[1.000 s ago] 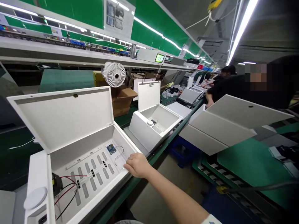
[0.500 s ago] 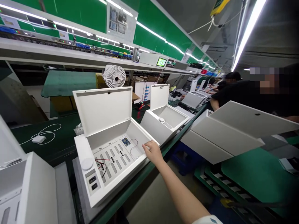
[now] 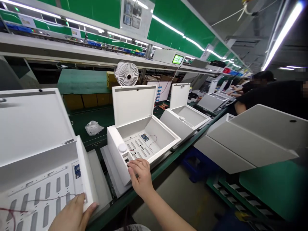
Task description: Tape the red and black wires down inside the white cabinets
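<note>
Two white cases with raised lids stand before me. At the lower left, my left hand [image 3: 72, 213] holds the front right corner of the near case [image 3: 89, 175], fingers over the rim and thumb outside. Inside that case are a slotted plate, a small blue circuit board [image 3: 77, 171] and thin wires. My right hand [image 3: 141, 178] curls over the front left corner of the middle case [image 3: 115, 160], covering part of its socket panel. A round white knob [image 3: 122, 148] sits behind those fingers. The middle case also contains a blue circuit board [image 3: 144, 137] and a thin wire.
Another open white case [image 3: 176, 126] stands farther along the green line. To the right, a large white case [image 3: 240, 144] sits near a person in black [image 3: 281, 93]. A crumpled plastic bag [image 3: 93, 128] and a white fan [image 3: 127, 74] are behind.
My right hand has moved from the middle case's front right corner to its front left corner. My left hand has come into view on the left case. The view has swung left.
</note>
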Action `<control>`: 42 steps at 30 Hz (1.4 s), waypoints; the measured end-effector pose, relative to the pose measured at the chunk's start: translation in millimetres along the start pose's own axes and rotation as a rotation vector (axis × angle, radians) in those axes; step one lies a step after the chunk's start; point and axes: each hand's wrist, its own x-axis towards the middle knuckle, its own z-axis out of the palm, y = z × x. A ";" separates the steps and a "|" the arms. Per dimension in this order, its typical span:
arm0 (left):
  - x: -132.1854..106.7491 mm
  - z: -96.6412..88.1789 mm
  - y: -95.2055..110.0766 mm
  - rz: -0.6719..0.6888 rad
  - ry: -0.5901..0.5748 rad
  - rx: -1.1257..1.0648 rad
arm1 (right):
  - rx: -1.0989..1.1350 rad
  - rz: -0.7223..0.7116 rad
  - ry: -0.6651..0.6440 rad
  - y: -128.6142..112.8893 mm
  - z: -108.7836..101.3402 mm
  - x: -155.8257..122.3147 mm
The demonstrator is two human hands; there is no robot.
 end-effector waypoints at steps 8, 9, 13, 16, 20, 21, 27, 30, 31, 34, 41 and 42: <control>-17.3 -42.9 44.1 -0.109 0.071 0.030 | -0.152 0.011 0.113 2.3 29.5 -7.2; -16.8 -44.0 45.3 -0.134 0.079 0.019 | -0.161 0.007 0.124 2.7 32.1 -6.2; -8.5 -40.4 44.1 -0.179 0.106 -0.028 | -0.167 -0.008 0.230 -8.9 43.9 1.4; -6.6 -41.8 36.7 -0.135 0.118 -0.060 | -0.123 -0.036 0.309 -37.6 53.4 10.2; -31.3 -67.4 0.5 0.035 0.171 -0.122 | 0.021 -0.080 0.311 -93.8 62.9 31.8; -43.0 -75.9 -15.9 0.077 0.200 -0.144 | 0.065 -0.095 0.290 -108.8 64.8 39.9; -124.0 -92.9 -150.0 -0.002 0.737 -0.200 | 0.230 -0.244 -0.240 -194.3 112.8 98.6; -144.7 -78.1 -200.1 -0.118 0.855 -0.116 | 0.163 -0.332 -0.773 -227.9 184.5 112.5; -147.0 -72.7 -209.8 -0.130 0.849 -0.108 | 0.113 -0.345 -0.947 -236.2 214.0 111.7; -145.5 -61.3 -220.8 -0.151 0.799 -0.089 | -0.072 -0.332 -1.255 -251.1 303.5 94.1; -139.4 -62.6 -216.1 -0.213 0.756 -0.069 | -0.087 -0.347 -1.347 -254.7 426.4 32.9; -139.6 -63.5 -216.3 -0.217 0.752 -0.072 | -0.062 -0.338 -1.348 -254.8 433.4 28.2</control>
